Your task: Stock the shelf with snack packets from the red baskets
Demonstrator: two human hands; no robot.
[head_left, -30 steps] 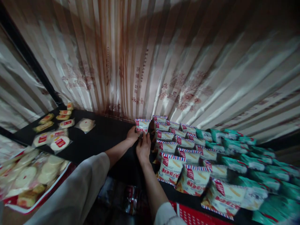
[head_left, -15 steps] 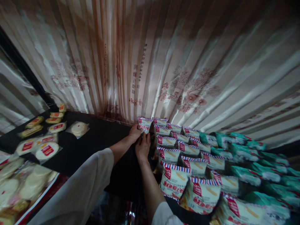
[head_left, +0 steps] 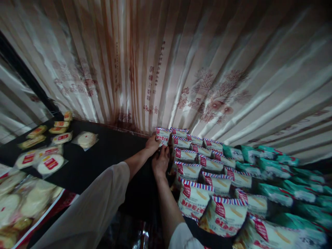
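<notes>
At the back of the black table, both my hands hold a white snack bag [head_left: 163, 136] with a striped top edge and red lettering. My left hand [head_left: 152, 144] grips its left side, fingers curled partly out of sight. My right hand [head_left: 161, 159] is closed at the lower front of the bag, its fingertips against it. The bag stands upright at the left end of the back row, close beside a matching bag [head_left: 179, 132]. More bags of this kind stand in rows to the right of my right hand.
Green snack bags [head_left: 275, 168] fill the right side. Wrapped flat round cakes [head_left: 50, 164] and small yellow packets [head_left: 36, 132] lie on the black table [head_left: 111, 145] at left. A box [head_left: 43, 221] of wrapped cakes is at lower left. A pleated curtain [head_left: 135, 69] hangs behind.
The view has shifted slightly. My hands and the held bag have edged a little right, closer to the neighbouring bag. Both hands keep their hold.
</notes>
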